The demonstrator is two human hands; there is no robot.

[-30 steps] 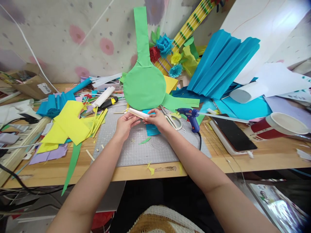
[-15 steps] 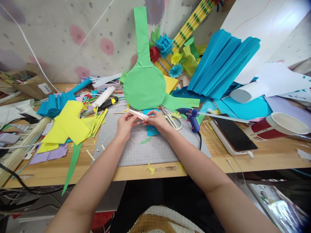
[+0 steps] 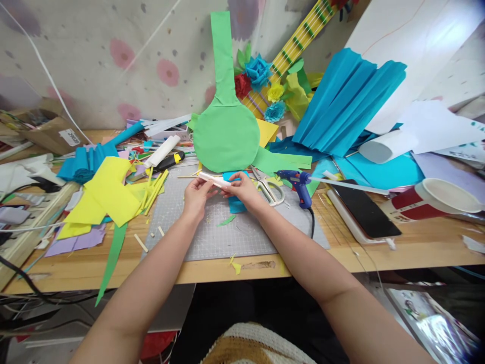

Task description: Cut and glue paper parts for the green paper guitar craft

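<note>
Between my two hands, above the grey cutting mat (image 3: pixel 178 230), is a small white paper roll (image 3: pixel 214 180). My left hand (image 3: pixel 197 196) pinches its left end, and my right hand (image 3: pixel 242 190) pinches the right end. Under my right hand a blue piece of paper (image 3: pixel 237 204) lies partly covered on the mat. A pair of scissors (image 3: pixel 270 188) rests just right of my right hand. Behind the hands stands a green banjo-shaped paper cutout (image 3: pixel 226 136) with a round body and long neck.
A blue glue gun (image 3: pixel 299 184) with its cord sits to the right, near a phone (image 3: pixel 366 207) and a paper cup (image 3: pixel 432 199). Yellow paper (image 3: pixel 109 194) and a utility knife (image 3: pixel 168 162) lie left. Blue crepe paper (image 3: pixel 344 103) leans at the back right.
The white roll has turned slightly in my fingers, showing more of its white side. Both hands stay in nearly the same place.
</note>
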